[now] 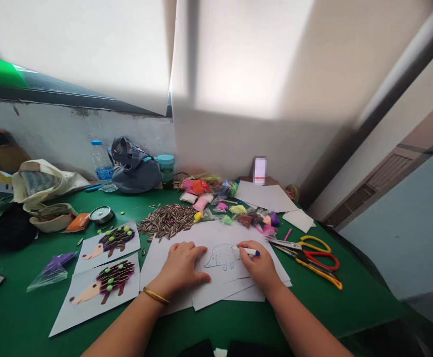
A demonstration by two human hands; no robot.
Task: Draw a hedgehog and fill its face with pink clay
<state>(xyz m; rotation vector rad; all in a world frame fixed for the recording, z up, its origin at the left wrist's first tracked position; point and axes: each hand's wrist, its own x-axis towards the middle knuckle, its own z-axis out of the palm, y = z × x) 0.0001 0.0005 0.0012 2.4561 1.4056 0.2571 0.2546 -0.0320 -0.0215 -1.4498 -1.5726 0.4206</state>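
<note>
My right hand [257, 264] grips a white marker with a blue end [251, 252], its tip at the right side of a hedgehog drawing [221, 256]. The drawing is in blue outline, with a pointed snout to the left and short legs, on a white sheet [211, 295]. Flat on the paper, left of the drawing, lies my left hand [183, 265], fingers stretched and thumb apart. More white sheets are stacked beneath. Two finished-looking hedgehog pictures [105, 287] with dark seeds and green dots lie to the left.
Sunflower seeds [170, 220] are heaped behind the paper, beside bags of coloured clay [201, 191]. Scissors [318, 250] and a yellow-orange cutter [328, 278] lie at right. A blue bag [135, 171], water bottle [101, 166] and phone [260, 171] stand near the wall.
</note>
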